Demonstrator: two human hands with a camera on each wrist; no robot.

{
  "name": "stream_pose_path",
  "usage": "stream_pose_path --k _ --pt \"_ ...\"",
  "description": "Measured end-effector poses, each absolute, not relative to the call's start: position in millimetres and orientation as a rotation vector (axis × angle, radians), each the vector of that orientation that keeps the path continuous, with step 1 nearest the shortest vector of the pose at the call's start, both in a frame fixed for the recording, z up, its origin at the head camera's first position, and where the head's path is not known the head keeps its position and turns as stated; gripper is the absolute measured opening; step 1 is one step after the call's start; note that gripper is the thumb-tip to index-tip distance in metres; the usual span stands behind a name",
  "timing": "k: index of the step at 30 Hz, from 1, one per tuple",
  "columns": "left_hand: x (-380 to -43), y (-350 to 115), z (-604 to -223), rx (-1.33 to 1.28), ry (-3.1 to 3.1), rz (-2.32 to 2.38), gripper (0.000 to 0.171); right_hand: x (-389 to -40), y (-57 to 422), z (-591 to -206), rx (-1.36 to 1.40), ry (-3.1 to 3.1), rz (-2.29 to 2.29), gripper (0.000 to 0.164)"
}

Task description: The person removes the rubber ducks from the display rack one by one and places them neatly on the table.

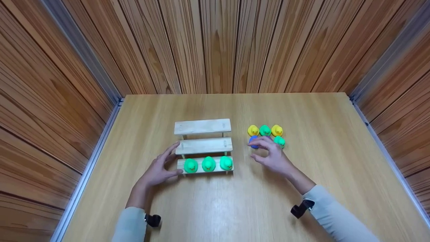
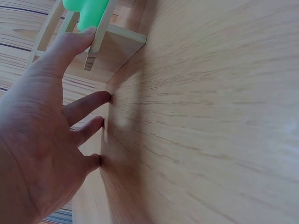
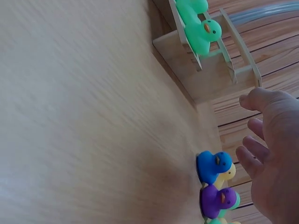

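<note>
Pale sleeves (image 1: pixel 339 216) lie closest, with a small black thing (image 1: pixel 153 220) at each wrist. The left hand (image 1: pixel 159 171) is spread wide at the left end of a wood rack (image 3: pixel 191 70). Its thumb touches the end of the front step (image 1: pixel 180 164), and a finger reaches the end of the middle step (image 1: pixel 204 146). Three green ducks (image 1: pixel 208 164) sit in a row on that front step, all upright. Only wood shows on top of the middle step and the back step (image 1: pixel 202 127).

The right hand (image 1: pixel 270 156) is to the right of the rack. Its thumb and fingers are apart, with nothing between them. It hangs near six more ducks, which stand on the table (image 1: pixel 215 208) in two rows. The back row has a yellow duck (image 1: pixel 253 130), a green duck (image 1: pixel 265 130) and another yellow duck (image 1: pixel 277 130). The front row has a blue duck (image 1: pixel 252 142), a purple duck (image 3: pixel 216 201) and one more green duck (image 1: pixel 279 141). From above, the fingers hide most of the purple duck and some of the blue one.

Behind the table is a wall (image 1: pixel 218 50) of brown boards, with a gray pole (image 1: pixel 84 50) at each back corner.
</note>
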State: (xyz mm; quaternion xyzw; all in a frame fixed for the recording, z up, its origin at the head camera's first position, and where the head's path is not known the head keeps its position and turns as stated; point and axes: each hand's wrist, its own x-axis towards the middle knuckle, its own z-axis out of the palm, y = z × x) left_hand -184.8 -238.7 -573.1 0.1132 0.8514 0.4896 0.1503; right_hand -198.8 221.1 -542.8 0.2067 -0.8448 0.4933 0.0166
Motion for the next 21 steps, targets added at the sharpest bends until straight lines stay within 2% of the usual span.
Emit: stream_pose_path --k 21 --pt "-185 -238 -574 0.312 2.450 1.392 0.101 -192 185 -539 0.894 -2.600 1.581 0.041"
